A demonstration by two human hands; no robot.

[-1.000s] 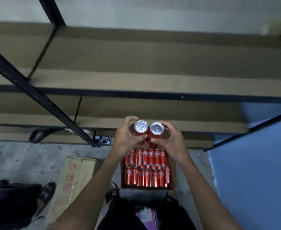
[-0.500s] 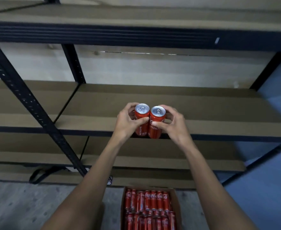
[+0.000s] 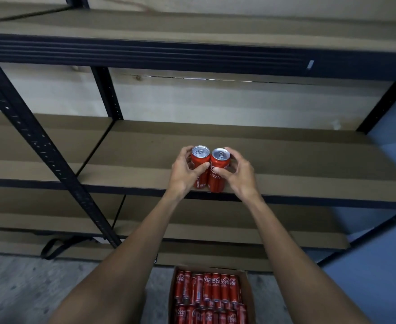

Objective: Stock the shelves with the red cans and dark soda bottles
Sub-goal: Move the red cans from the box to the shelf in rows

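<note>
Hands clamp two upright Coca-Cola cans, touching side by side, at the front edge of the middle shelf [image 3: 309, 160]: left hand [image 3: 184, 175] curled round the left can [image 3: 199, 165], right can [image 3: 218, 174] gripped by the right hand [image 3: 239, 175]. Below, a cardboard box [image 3: 248, 285] holds more red cans [image 3: 212, 289].

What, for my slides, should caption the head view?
Two hands hold two red cans at the shelf front edge.

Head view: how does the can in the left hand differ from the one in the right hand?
The left-hand can, gripped by the left hand, shows vertical RECYCLE print; the right-hand can, gripped by the right hand, shows white logo lettering. The left-hand can's top sits slightly higher in frame than the right-hand can's. Both are red, upright, sealed, touching, at the front edge of the shelf.
</note>
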